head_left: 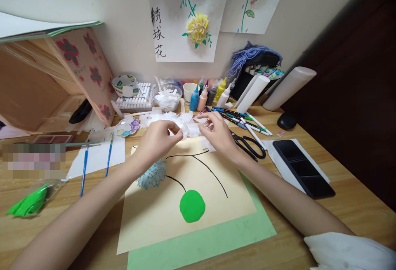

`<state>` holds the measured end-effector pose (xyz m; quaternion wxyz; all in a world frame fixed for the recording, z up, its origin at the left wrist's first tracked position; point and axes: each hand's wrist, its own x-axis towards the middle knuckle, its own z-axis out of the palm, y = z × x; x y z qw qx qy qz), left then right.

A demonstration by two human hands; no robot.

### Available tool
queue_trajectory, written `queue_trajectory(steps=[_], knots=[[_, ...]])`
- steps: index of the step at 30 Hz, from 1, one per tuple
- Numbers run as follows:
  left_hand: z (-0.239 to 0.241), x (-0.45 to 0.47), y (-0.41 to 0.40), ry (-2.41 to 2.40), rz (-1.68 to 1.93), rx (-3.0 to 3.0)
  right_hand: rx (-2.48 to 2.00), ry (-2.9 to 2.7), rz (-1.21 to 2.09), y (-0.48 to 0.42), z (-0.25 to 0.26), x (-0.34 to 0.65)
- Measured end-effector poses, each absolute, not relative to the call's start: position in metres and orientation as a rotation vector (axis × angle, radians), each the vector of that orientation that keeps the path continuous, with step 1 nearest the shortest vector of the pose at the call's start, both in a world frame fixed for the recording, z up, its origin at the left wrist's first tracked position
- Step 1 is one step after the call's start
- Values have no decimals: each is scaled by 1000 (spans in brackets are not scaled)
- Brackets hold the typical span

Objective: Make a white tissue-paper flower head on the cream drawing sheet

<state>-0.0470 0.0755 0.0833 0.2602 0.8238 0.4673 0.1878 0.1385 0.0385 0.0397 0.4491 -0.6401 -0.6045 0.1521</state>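
Both hands hover over the far edge of a cream sheet of paper point(148, 228), close to a heap of white paper scraps point(185, 117). My left hand point(161, 136) is closed in a pinch, thumb against forefinger; whatever lies between the tips blends with the white scraps behind. My right hand point(218, 132) has its thumb and forefinger bent together, other fingers curled, and what it pinches cannot be made out. On the sheet are black curved lines, a flat green disc point(192, 206) and a fluffy light-blue paper pompom point(153, 174), partly covered by my left wrist.
Black-handled scissors point(252, 148) lie beside my right wrist, with several markers point(238, 117) behind. Paint bottles point(202, 99) and a clear bowl of scraps point(168, 99) stand along the wall. Brushes point(84, 171) lie left; a black palette point(301, 167) lies right.
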Motion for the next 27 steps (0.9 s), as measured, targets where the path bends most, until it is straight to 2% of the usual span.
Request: queue_trajectory(steps=[6, 27], knots=[[84, -47, 75, 1161, 517, 2208, -1370, -1745, 502, 15, 63, 117], [91, -47, 67, 1204, 683, 2301, -1413, -1354, 995, 21, 65, 122]])
